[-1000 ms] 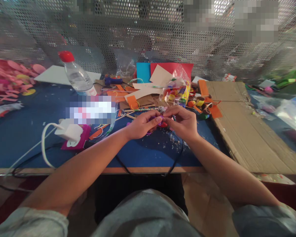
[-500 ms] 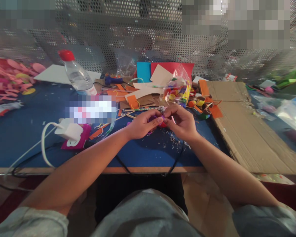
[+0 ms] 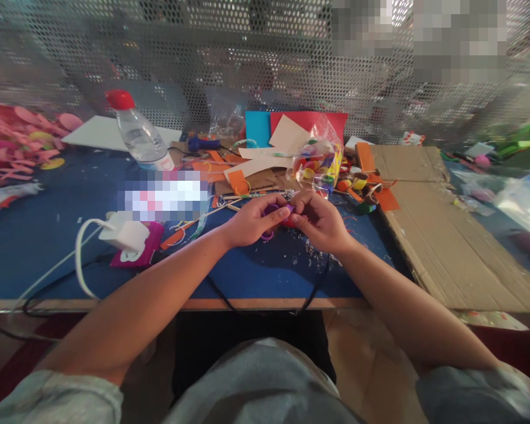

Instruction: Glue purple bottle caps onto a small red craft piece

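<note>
While your rumpled grey sleeves (image 3: 70,396) bunch at the near corners, your bare forearms reach over a flat blue counter (image 3: 265,285). A thin black cable (image 3: 315,291) curves by its near edge, and crinkled pale shreds (image 3: 311,250) lie scattered just beyond. Mid-counter, your left hand (image 3: 249,224) has its grip closed, thumb against fingers, on a curled purple piece (image 3: 290,208); your right hand (image 3: 327,224) has its grip pinched shut at that piece's right side. Something red (image 3: 288,224) shows just beneath, too hidden to name. To the left, a boxy white plug (image 3: 126,232) stands on a magenta block (image 3: 152,241); to the right lies creased brown cardboard (image 3: 450,235). Farther off, a glossy clear bag (image 3: 315,162) holds coloured bits before a smooth red sheet (image 3: 322,122), and a perforated metal screen (image 3: 287,65) rises behind.
</note>
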A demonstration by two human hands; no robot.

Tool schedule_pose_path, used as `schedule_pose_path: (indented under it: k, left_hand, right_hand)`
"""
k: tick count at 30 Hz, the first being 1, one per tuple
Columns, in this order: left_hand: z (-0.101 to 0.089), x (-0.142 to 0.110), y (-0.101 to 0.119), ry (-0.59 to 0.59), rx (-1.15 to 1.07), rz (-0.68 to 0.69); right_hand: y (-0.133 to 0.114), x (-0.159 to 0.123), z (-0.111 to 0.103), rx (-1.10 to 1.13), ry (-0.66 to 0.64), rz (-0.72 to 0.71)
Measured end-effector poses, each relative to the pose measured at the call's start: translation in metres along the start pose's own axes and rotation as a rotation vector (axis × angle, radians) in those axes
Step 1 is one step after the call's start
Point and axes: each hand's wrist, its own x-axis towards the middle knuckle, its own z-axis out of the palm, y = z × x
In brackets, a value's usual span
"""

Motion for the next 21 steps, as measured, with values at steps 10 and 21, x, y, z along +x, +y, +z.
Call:
schedule_pose_path:
  k: [10, 21]
  left_hand:
    - [-0.0022, 0.0007, 0.0069, 0.011, 0.088, 0.033]
    - [-0.0036, 0.0000, 0.0047, 0.011, 0.144, 0.025]
  right_hand:
    - [-0.0014, -0.0025, -0.0014, 0.134, -0.020, 0.095]
    - [-0.0022, 0.0023, -0.0057, 0.041, -0.134, 0.074]
